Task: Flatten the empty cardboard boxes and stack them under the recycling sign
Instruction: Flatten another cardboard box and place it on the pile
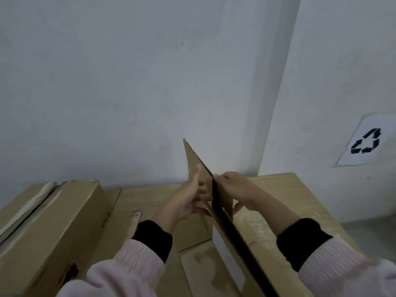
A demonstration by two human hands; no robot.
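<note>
A collapsed brown cardboard box [225, 239] stands on edge over the wooden table [276, 185], its dark opening squeezed to a narrow slit. My left hand [188, 198] presses flat against its left face, fingers spread. Gripping the top edge from the right side is my right hand [233, 185]. One flap [192, 155] sticks up toward the wall. A white sheet with a black recycling sign [366, 140] is stuck on the right wall, low down.
A long closed cardboard box [53, 228] with a taped seam lies at the table's left. Flat cardboard pieces [197, 266] lie on the table under my arms. The grey wall rises right behind the table; floor shows at the far right.
</note>
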